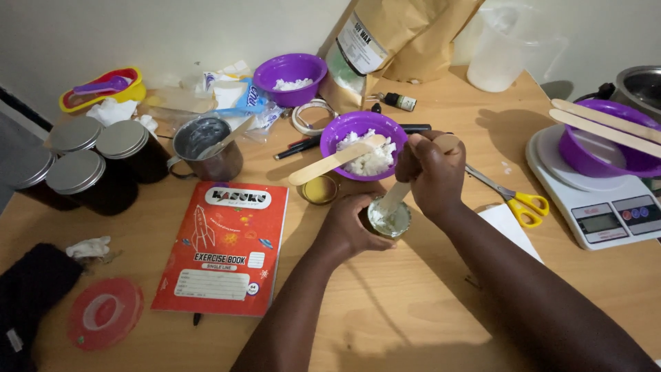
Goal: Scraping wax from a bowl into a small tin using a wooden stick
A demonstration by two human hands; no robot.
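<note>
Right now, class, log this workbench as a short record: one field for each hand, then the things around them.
Left hand: wrapped around a small round tin of pale wax, steadying it on the wooden table.
Right hand: grips a flat wooden stick, its tip in the tin.
Behind the hands: purple bowl of white flakes with a second wooden stick across it.
Left side: red exercise book, metal cup, dark lidded jars.
Right side: yellow-handled scissors, white scale.
</note>
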